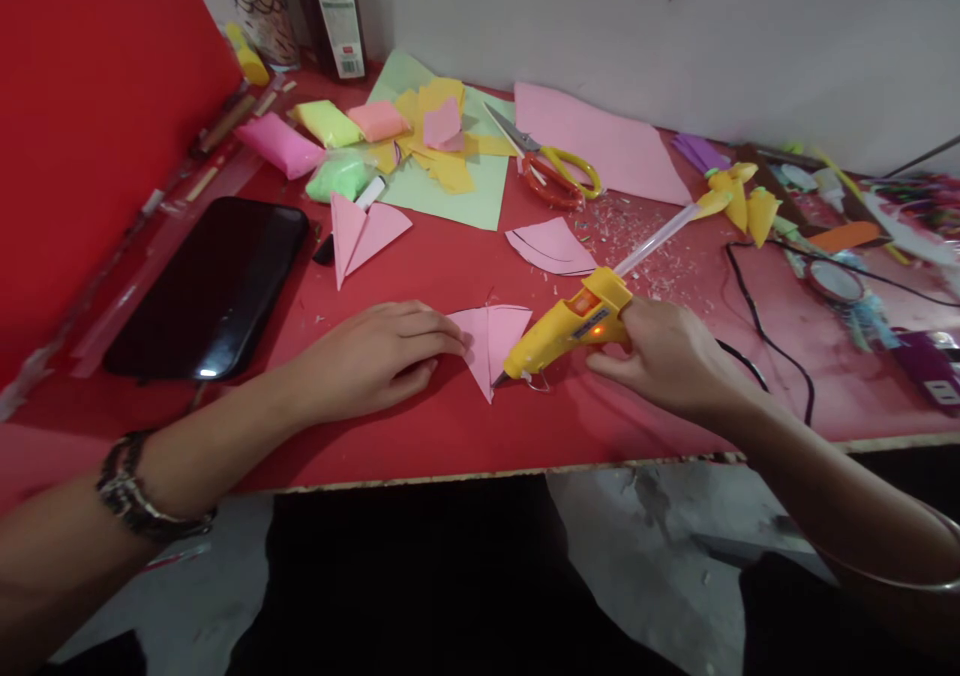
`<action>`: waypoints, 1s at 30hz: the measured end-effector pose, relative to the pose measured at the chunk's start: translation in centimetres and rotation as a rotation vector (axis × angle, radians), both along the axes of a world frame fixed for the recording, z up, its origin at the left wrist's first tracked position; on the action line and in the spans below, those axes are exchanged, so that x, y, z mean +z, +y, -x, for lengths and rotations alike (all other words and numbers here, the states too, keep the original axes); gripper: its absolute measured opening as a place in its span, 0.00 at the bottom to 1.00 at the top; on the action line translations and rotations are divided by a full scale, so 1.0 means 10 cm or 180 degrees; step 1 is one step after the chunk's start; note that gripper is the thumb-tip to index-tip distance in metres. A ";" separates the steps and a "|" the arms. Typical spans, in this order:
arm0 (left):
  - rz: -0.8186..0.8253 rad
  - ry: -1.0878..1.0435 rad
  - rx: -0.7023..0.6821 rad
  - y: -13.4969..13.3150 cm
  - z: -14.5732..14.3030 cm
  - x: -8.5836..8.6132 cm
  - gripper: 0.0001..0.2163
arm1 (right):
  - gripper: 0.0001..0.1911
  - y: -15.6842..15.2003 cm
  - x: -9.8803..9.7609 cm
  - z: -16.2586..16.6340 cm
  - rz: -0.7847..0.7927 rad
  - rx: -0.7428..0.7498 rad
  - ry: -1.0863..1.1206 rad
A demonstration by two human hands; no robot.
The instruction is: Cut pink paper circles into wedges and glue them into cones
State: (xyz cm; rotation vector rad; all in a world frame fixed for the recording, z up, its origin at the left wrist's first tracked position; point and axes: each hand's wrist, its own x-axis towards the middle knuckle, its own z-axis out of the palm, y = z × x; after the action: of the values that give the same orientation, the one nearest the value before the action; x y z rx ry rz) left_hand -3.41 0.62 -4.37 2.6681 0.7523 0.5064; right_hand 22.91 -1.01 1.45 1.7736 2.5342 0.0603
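A folded piece of pink paper [504, 336] lies near the front of the red table, its point toward me and a crease down its middle. The fingertips of my left hand [386, 356] rest on its left edge, the fingers stretched out and the thumb apart from the paper. My right hand [667, 351] is closed around the handle of a yellow glue gun [559, 331] with an orange light lit. Its dark nozzle is at the lower tip of the paper, and a clear glue stick [656, 239] sticks out of its back. Beyond lies a curved pink paper piece [551, 246].
A black phone [214, 286] lies left, near a folded pink paper cone [364, 234]. Scissors [559, 171], yellow scraps [450, 171] and colored clay packets [281, 146] are at the back. A black cord [757, 316] crosses the right side, among yellow paper cones [761, 216].
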 end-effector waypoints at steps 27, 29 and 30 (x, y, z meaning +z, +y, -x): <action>0.0006 0.0024 0.0048 0.00 0.00 0.00 0.13 | 0.10 0.08 0.06 -0.08 -0.0071 -0.0301 0.0115; 0.0016 0.0021 0.0055 0.00 0.00 0.00 0.13 | 0.10 0.09 0.07 -0.09 -0.0057 -0.0352 0.0109; 0.0022 0.0016 0.0055 -0.01 0.00 0.00 0.13 | 0.10 0.10 0.08 -0.09 -0.0060 -0.0374 0.0097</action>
State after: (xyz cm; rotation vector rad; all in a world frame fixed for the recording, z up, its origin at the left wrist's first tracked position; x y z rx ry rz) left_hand -3.40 0.57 -4.33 2.6596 0.7778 0.5005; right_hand 23.78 -0.03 2.20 1.9409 2.4514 0.0531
